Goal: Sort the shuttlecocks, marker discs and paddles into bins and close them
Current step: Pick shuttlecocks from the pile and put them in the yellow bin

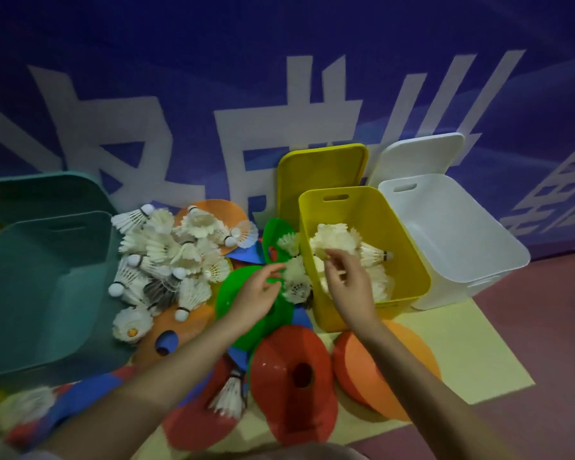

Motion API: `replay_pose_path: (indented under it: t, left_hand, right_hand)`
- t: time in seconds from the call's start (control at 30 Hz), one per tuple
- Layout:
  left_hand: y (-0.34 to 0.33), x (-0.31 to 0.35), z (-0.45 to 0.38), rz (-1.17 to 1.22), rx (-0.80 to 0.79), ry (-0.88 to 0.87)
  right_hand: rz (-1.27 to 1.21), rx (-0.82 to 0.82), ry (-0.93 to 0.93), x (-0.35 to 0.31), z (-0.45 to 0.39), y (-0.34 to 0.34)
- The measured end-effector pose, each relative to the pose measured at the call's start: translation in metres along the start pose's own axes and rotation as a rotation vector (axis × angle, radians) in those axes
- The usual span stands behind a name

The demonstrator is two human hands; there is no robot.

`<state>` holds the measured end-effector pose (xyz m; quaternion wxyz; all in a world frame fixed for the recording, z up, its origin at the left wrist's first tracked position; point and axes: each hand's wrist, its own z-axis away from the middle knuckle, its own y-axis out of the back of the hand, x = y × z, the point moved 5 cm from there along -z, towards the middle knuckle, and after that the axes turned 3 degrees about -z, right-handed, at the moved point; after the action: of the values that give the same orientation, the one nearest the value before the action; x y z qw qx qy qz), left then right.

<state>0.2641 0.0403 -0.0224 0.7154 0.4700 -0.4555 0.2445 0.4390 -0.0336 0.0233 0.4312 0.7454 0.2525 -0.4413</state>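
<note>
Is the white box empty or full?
Empty: the white box stands open, only bare walls and floor showing inside, its lid propped behind.

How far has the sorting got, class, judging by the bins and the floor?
Done: some shuttlecocks lie in the yellow bin. In hand: the right hand is over that bin and the left hand reaches for a shuttlecock beside it. Left: the shuttlecock pile, marker discs, open white bin and teal bin.

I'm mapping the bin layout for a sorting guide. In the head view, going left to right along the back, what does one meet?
Teal bin → loose pile of shuttlecocks → yellow bin with shuttlecocks in it, the right hand over it → white bin.
</note>
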Motion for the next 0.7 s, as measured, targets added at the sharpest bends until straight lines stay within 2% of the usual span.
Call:
replay_pose_path:
  t: [0.17, 0.33, 0.43, 0.57, 0.7]
  left_hand:
    - [0.086, -0.078, 0.072, -0.073, 0.047, -0.001]
    - [0.172, -0.150, 0.155, -0.145, 0.132, 0.013]
    - [0.218, -0.196, 0.205, -0.202, 0.205, 0.086]
    - [0.272, -0.253, 0.259, -0.260, 0.358, 0.200]
    - [0.307, -0.298, 0.297, -0.317, 0.474, 0.349]
  right_hand:
    - [-0.175, -0.269, -0.099, -0.025, 0.080, -0.122]
    - [-0.147, -0.562, -0.091, -0.039, 0.158, -0.233]
    - [-0.085, -0.761, -0.069, -0.048, 0.196, -0.300]
    - [0.024, -0.882, -0.007, -0.078, 0.222, -0.360]
    - [0.214, -0.917, 0.168, -0.111, 0.236, -0.410]
